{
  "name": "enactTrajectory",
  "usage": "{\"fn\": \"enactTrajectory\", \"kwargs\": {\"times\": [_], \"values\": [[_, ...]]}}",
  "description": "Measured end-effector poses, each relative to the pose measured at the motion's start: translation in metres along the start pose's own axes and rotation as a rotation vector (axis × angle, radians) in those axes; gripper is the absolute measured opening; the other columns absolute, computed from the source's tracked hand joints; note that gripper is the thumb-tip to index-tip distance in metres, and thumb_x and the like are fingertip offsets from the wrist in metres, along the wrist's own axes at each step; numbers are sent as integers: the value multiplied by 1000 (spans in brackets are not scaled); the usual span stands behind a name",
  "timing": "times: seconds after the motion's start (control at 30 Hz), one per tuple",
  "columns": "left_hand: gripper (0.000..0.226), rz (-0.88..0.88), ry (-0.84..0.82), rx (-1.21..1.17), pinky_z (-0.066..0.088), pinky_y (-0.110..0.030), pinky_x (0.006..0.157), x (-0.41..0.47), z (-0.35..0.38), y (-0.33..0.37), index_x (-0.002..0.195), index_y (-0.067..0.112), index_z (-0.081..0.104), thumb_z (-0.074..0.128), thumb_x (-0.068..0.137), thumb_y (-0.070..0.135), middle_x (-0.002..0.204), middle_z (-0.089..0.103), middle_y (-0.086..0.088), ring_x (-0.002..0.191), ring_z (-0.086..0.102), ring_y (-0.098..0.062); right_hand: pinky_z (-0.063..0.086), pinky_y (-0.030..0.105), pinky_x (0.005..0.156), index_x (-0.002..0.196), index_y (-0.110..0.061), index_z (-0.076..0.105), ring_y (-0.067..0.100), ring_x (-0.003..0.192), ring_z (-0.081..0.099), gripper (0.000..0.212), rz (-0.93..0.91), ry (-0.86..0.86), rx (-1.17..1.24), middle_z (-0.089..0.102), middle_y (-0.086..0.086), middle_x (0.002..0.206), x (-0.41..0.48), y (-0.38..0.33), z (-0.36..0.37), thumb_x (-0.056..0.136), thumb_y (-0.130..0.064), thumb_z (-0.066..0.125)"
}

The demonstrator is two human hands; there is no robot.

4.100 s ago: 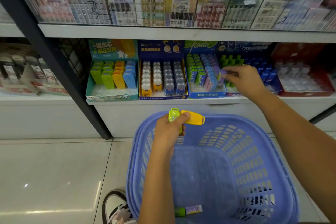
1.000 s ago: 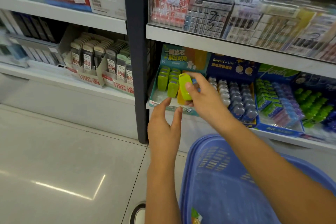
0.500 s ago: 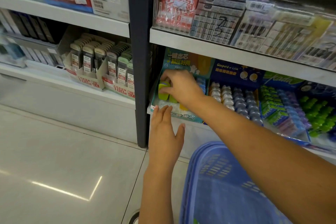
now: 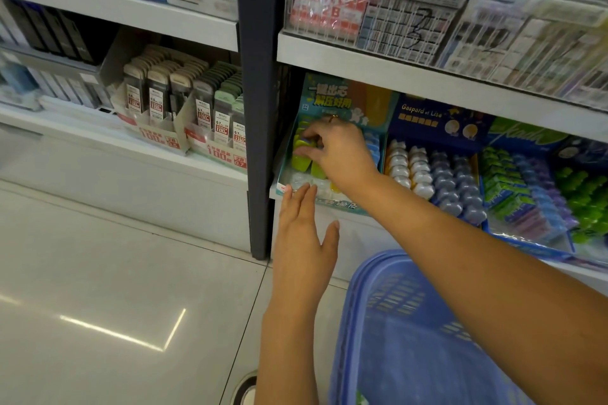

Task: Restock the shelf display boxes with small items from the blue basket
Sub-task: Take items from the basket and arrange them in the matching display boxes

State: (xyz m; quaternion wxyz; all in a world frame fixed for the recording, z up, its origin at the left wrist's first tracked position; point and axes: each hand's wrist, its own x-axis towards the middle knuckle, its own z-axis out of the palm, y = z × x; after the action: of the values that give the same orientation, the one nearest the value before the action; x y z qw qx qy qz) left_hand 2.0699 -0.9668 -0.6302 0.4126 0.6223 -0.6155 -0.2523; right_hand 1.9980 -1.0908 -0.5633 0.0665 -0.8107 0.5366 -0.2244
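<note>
- Right hand (image 4: 339, 154): reaches into the teal display box (image 4: 348, 102) on the lower shelf; fingers curled down onto a yellow-green item (image 4: 304, 145) in the box's left column, fingertips pinching it. A ring shows on one finger.
- Left hand (image 4: 302, 237): flat and relaxed, fingers straight, holding nothing; fingertips touch the front lip of the teal display box at its left end.
- Teal display box: stands at the left end of the lower shelf (image 4: 437, 84), just beside the dark upright post (image 4: 260, 108); yellow-green items at left, light blue ones at its right edge, the middle hidden by the right hand.
- Blue display box (image 4: 437, 123): just right of the teal one, rows of white and grey-blue small items.
- Further right: boxes with green, blue and purple small items (image 4: 533, 194).
- Blue basket (image 4: 411, 332): on the floor below the right forearm, near the shelf base; a small green-and-white item (image 4: 361, 399) shows at its bottom edge.
- Upper shelf: clear-wrapped packs (image 4: 411, 16).
- Left bay: carded packs in price-labelled trays (image 4: 184, 108).
- Floor: pale glossy tiles (image 4: 115, 289).
</note>
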Motion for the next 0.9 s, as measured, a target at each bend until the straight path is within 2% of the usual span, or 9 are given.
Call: {"fn": "enactTrajectory", "kwargs": {"times": [0.13,0.23,0.27,0.33,0.4,0.53,0.6,0.73,0.9], "values": [[63,-3,-3,-7,7,-12,110,0,0,-1,149,22,24,54,94,28,157,19,10,144,2,0,43,34,93,105,-7,71,27,113,51,31,-53,58,-12,60,11,117,-6,1,0,83,-29,69],[63,-5,-2,-2,7,-12,110,0,0,-1,149,22,25,55,94,28,157,20,10,144,3,0,31,23,102,113,-17,69,15,126,36,32,-45,58,-67,49,0,133,-11,3,0,88,-36,61],[63,-6,-3,-1,7,-12,110,0,1,-1,149,22,25,55,94,28,157,20,9,144,4,-1,30,24,104,115,-18,67,15,128,33,33,-38,46,-88,47,-2,136,-12,3,1,90,-37,57],[64,-10,-11,3,7,-12,110,0,0,0,149,21,25,56,94,28,157,20,9,144,3,-1,32,35,104,116,-16,67,22,131,31,33,-75,51,-157,47,2,137,-16,1,1,94,-34,52],[64,-14,-19,6,7,-12,110,0,-1,1,149,20,25,56,94,27,157,20,8,145,3,-1,36,40,101,121,-12,63,28,129,35,34,-123,36,-239,51,8,135,-18,-1,-1,96,-28,49],[66,-22,-35,12,8,-13,110,-3,-3,4,150,21,22,55,94,27,158,17,10,145,6,-2,41,33,96,135,-14,50,27,121,44,38,-191,-62,-350,55,12,125,-13,1,-6,97,-12,44],[68,-25,-53,5,10,-12,110,-5,-3,5,151,22,18,55,94,27,158,14,12,144,7,0,41,29,90,130,-14,54,27,117,47,36,-200,-60,-378,58,12,119,-9,-1,-6,96,-11,44],[72,-31,-71,3,10,-12,109,-6,-2,6,152,22,13,56,94,28,158,9,13,144,7,1,39,29,77,115,-9,64,28,110,50,28,-129,-62,-451,60,13,108,-5,-12,-2,92,-7,48],[73,-46,-97,-5,11,-12,109,-4,-3,6,152,22,12,56,94,27,159,10,12,144,8,0,36,35,86,108,-12,65,28,112,43,23,-64,-11,-427,53,11,118,-14,-9,1,93,-12,47]]}}
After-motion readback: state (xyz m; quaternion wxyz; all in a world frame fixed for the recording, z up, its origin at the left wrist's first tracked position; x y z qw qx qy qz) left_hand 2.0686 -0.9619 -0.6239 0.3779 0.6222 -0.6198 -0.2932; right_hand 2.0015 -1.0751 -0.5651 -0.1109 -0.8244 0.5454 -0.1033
